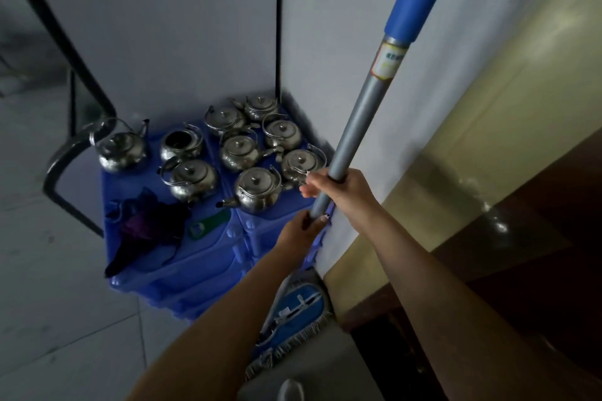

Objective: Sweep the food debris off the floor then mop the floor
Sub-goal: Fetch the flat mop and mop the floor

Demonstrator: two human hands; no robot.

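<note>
Both hands point(329, 202) on mop handle point(358, 117)

Bare forearms point(228, 319), a decorated nail point(325, 217) on the left grip point(298, 231), a whitish shoe point(291, 390).

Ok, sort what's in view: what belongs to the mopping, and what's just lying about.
Job: mop handle, gripped by left hand and right hand; mop head on the floor.
Lying about: metal kettles, blue crates under them, dark cloth, green tag.
</note>
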